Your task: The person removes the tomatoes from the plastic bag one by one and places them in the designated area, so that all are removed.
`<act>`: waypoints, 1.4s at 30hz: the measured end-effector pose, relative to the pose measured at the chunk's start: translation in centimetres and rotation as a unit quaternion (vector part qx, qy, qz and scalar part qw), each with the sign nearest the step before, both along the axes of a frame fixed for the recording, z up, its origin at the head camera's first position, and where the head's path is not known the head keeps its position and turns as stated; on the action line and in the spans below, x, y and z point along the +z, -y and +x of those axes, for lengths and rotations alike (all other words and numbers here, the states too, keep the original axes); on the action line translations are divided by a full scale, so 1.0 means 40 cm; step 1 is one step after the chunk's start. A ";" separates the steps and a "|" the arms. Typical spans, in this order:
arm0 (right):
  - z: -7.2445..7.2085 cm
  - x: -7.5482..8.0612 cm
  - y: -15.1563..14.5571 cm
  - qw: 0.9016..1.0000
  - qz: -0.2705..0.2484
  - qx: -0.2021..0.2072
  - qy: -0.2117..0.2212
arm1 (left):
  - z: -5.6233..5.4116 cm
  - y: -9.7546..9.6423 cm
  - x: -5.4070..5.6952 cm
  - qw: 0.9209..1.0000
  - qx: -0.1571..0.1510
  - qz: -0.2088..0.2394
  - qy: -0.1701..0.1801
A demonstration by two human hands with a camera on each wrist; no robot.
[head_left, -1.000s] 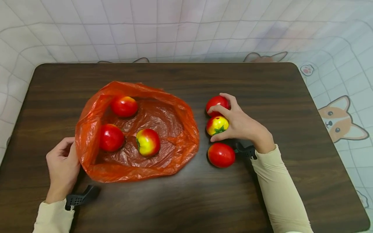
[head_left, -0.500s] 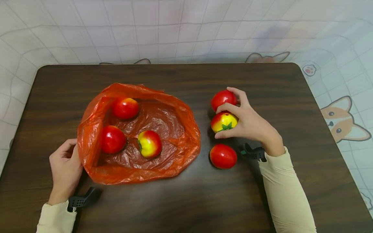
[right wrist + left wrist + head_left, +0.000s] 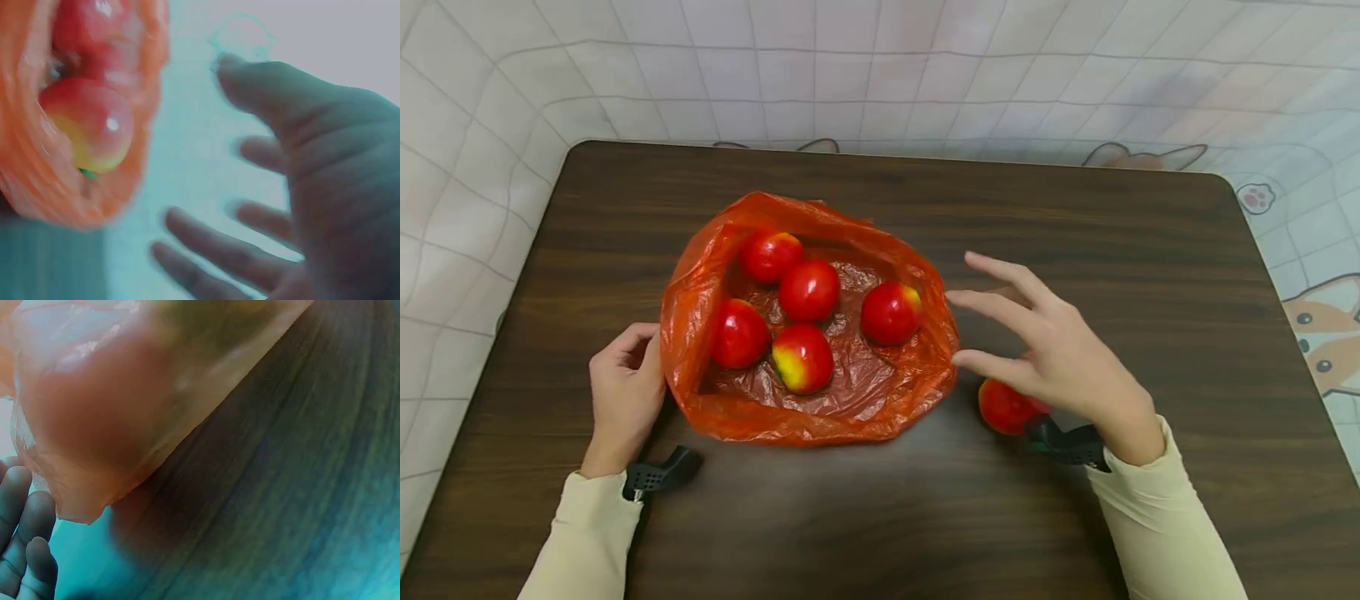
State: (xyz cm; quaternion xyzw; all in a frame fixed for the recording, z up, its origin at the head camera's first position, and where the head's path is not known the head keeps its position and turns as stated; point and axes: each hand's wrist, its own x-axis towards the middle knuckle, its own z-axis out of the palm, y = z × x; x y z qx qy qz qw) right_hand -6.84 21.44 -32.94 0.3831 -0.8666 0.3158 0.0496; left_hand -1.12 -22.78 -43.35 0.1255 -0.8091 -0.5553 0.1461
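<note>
An orange-red plastic bag (image 3: 820,429) lies open-mouthed on the table with several shiny red-and-yellow fruits (image 3: 808,290) inside. At its left rim my left hand (image 3: 627,400) grips the plastic between thumb and fingers; the fingertips are hidden behind the bag in the head view. My right hand (image 3: 1052,346) hovers just off the bag's right rim, fingers spread and holding nothing. Below its palm, on the table, lies one more red fruit (image 3: 1006,407), partly covered by the hand and wrist mount. In the right wrist view, a fruit with a green stem (image 3: 90,122) shows at the bag's mouth.
The dark wood-grain table (image 3: 850,525) carries the bag and the loose fruit. A white grid-patterned cloth (image 3: 880,83) with cartoon dogs hangs behind the table and at its sides. Black camera mounts (image 3: 662,473) sit on both wrists.
The two fruits my right hand was grasping on the table are now in the bag, and that hand has let go with fingers spread. The left hand keeps its grip on the bag. The head view has shifted.
</note>
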 end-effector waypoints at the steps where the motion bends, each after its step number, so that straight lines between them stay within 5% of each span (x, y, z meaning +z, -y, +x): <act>1: 0.003 0.005 -0.020 1.000 0.012 -0.010 -0.001 | 0.000 -0.008 -0.002 1.000 0.000 0.004 -0.002; 7: 0.074 -0.010 -0.161 0.987 0.133 -0.076 0.049 | -0.009 -0.053 -0.012 1.000 -0.011 0.001 0.001; 11: 0.149 -0.067 -0.221 0.968 0.207 -0.076 0.115 | -0.030 -0.069 -0.017 1.000 -0.024 -0.002 0.005; 15: 0.168 -0.096 -0.216 0.963 0.222 -0.056 0.144 | -0.042 -0.068 -0.027 1.000 -0.020 -0.003 0.005; 18: 0.144 -0.075 -0.184 0.974 0.181 -0.040 0.133 | -0.044 -0.064 -0.041 1.000 -0.016 -0.002 0.004; 22: 0.113 -0.043 -0.136 0.994 0.021 -0.013 0.102 | -0.037 -0.067 -0.060 1.000 -0.010 0.006 0.004; 25: 0.112 -0.047 -0.120 0.995 -0.059 -0.026 0.075 | -0.039 -0.073 -0.068 1.000 -0.018 0.012 0.005; 28: 0.118 -0.081 -0.122 0.991 -0.062 -0.079 0.090 | -0.048 -0.075 -0.071 1.000 -0.027 0.015 0.004; 30: 0.116 -0.115 -0.121 0.982 -0.057 -0.123 0.129 | -0.055 -0.073 -0.071 0.999 -0.030 0.021 0.002; 32: 0.101 -0.151 -0.110 0.963 -0.069 -0.163 0.202 | -0.064 -0.068 -0.074 0.999 -0.028 0.045 -0.006; 36: 0.040 -0.210 -0.054 0.901 -0.109 -0.218 0.360 | -0.077 -0.054 -0.065 0.990 -0.033 0.137 -0.023; 38: 0.008 -0.232 -0.020 0.880 -0.100 -0.222 0.409 | -0.081 -0.041 -0.044 0.986 -0.035 0.161 -0.031; 40: -0.017 -0.247 0.009 0.874 -0.082 -0.212 0.429 | -0.085 -0.033 -0.006 0.993 -0.047 0.110 -0.021; 42: -0.033 -0.250 0.028 0.881 -0.065 -0.194 0.426 | -0.097 -0.029 0.033 0.996 -0.081 0.019 0.013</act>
